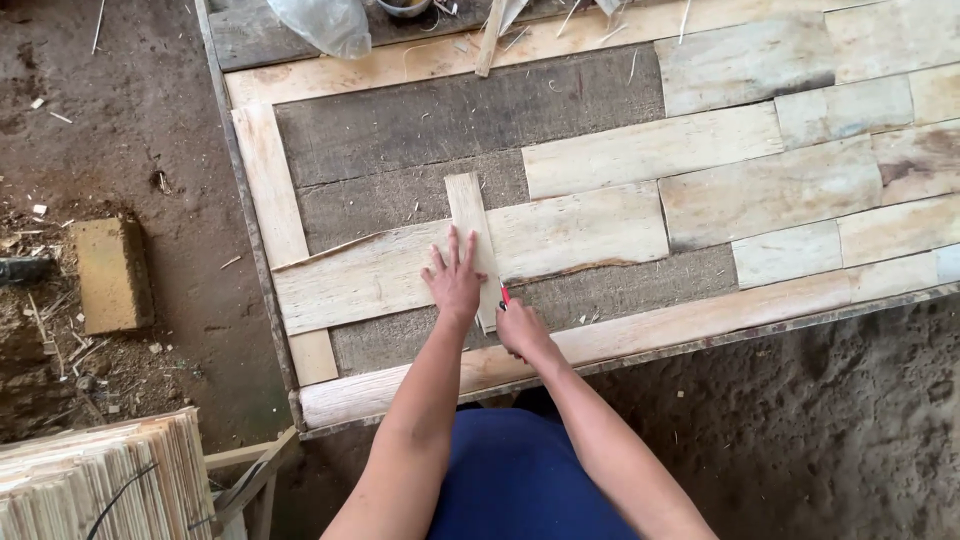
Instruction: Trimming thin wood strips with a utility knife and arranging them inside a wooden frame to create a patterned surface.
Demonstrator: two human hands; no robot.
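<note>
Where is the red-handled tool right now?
In the head view, the red-handled tool sits in the right hand, against the right edge of the narrow upright strip the left hand presses flat.

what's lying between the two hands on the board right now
In the head view, the lower end of an upright pale strip lies between the left hand, flat on it, and the right hand, which holds a red-tipped tool.

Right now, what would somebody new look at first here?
Probably the two hands in the middle: the left hand presses flat on a narrow upright pale strip, while the right hand holds a small red-tipped tool against its edge. Next, the big frame table patched with pale sheets over coarse grey cloth. A stack of thin sheets sits bottom left.
</note>
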